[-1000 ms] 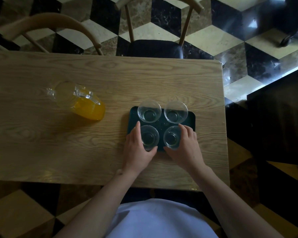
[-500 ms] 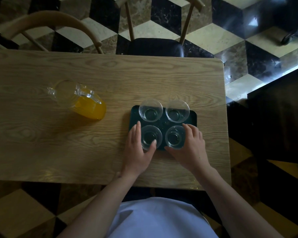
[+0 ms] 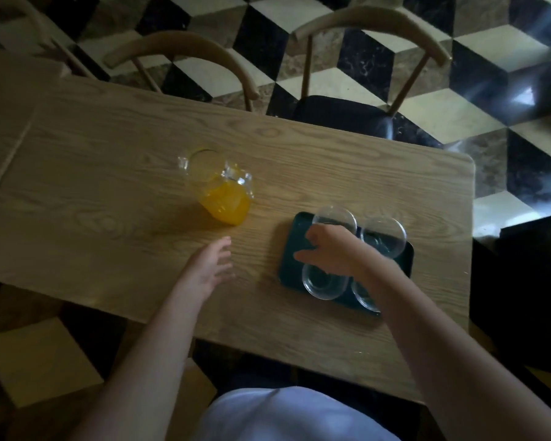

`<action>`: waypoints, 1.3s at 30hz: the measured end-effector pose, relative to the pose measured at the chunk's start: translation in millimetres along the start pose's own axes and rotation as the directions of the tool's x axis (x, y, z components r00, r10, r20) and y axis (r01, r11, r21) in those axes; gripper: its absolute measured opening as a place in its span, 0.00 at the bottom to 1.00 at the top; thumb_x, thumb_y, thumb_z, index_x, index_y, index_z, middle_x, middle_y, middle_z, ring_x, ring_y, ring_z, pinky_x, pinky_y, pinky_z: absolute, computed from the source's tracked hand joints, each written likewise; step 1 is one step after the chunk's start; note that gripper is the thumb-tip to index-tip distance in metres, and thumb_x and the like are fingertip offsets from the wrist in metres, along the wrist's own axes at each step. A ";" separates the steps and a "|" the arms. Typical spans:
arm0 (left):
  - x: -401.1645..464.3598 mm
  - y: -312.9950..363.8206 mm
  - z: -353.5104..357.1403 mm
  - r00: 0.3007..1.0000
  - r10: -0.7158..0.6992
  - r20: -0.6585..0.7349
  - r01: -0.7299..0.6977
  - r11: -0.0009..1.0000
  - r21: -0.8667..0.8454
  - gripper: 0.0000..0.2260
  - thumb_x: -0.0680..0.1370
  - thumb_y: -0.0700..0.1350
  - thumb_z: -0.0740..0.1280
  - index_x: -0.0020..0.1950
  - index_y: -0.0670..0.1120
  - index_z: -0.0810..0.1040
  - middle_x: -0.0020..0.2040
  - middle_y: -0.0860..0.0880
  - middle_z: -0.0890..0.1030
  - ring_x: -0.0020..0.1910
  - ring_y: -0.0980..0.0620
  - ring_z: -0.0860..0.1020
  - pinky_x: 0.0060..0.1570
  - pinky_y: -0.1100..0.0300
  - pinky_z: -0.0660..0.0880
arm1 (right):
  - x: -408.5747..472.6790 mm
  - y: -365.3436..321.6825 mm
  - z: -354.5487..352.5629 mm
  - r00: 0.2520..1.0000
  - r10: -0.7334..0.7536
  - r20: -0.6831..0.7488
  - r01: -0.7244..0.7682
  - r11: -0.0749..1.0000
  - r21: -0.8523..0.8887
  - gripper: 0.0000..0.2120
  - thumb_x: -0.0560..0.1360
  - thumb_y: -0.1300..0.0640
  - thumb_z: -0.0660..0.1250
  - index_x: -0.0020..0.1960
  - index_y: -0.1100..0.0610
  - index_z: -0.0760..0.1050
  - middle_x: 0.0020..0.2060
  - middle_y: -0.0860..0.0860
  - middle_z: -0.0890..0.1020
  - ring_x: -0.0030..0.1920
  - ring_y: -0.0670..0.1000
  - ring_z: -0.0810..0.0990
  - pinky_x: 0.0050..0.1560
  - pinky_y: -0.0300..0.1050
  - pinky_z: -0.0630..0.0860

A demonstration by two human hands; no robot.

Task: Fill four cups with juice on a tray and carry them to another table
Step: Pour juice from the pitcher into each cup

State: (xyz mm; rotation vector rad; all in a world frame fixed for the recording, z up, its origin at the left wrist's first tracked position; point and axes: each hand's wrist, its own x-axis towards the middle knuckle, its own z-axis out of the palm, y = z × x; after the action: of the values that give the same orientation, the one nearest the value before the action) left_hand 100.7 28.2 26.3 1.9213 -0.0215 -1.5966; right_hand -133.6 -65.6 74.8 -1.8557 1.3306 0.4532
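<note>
A dark green tray (image 3: 291,249) lies on the wooden table (image 3: 109,186) and carries several empty clear cups, among them a far-left cup (image 3: 334,219), a far-right cup (image 3: 384,235) and a near-left cup (image 3: 322,283). A glass pitcher (image 3: 218,187) part full of orange juice stands to the tray's left. My right hand (image 3: 330,251) hovers over the tray between the cups, fingers spread, holding nothing. My left hand (image 3: 209,268) is open above the table, between the pitcher and the tray. My right arm hides most of the near-right cup.
Two wooden chairs (image 3: 369,36) stand at the table's far side on a black-and-cream tiled floor (image 3: 458,100). The table's right edge is close to the tray. A dark piece of furniture (image 3: 522,281) sits at the right.
Both hands have let go of the two near cups. My left hand moved left toward the pitcher; my right hand moved over the tray. The camera view has swung left.
</note>
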 end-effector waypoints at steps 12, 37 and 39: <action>22.1 80.8 -32.9 0.939 0.328 -0.099 -0.342 0.877 -0.338 0.21 0.82 0.61 0.50 0.51 0.56 0.80 0.62 0.46 0.76 0.62 0.48 0.73 0.64 0.44 0.67 | 47.9 -113.2 -33.3 0.802 -0.273 -0.531 0.392 0.911 0.124 0.12 0.75 0.49 0.74 0.57 0.51 0.83 0.51 0.48 0.86 0.51 0.50 0.82 0.51 0.46 0.78; 48.9 62.3 -47.2 0.905 0.416 -0.087 -0.398 0.756 -0.520 0.27 0.69 0.72 0.59 0.62 0.60 0.77 0.72 0.52 0.73 0.70 0.51 0.68 0.70 0.37 0.59 | 82.8 -148.7 -25.1 0.761 -0.249 -0.599 0.508 0.803 0.312 0.08 0.76 0.55 0.74 0.54 0.51 0.83 0.45 0.46 0.86 0.46 0.41 0.82 0.45 0.25 0.73; 53.0 63.6 -47.0 0.927 0.370 -0.062 -0.339 0.754 -0.563 0.37 0.69 0.71 0.59 0.71 0.51 0.73 0.76 0.45 0.70 0.74 0.46 0.64 0.71 0.35 0.56 | 83.7 -149.8 -24.8 0.738 -0.264 -0.621 0.536 0.789 0.301 0.06 0.76 0.56 0.73 0.53 0.54 0.83 0.43 0.50 0.86 0.44 0.45 0.81 0.41 0.25 0.72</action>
State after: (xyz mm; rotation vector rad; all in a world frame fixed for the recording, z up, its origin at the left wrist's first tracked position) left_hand 180.2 -22.4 12.6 1.3121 0.0576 -1.2144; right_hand 31.2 -116.8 92.2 -1.8387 1.1686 -0.6536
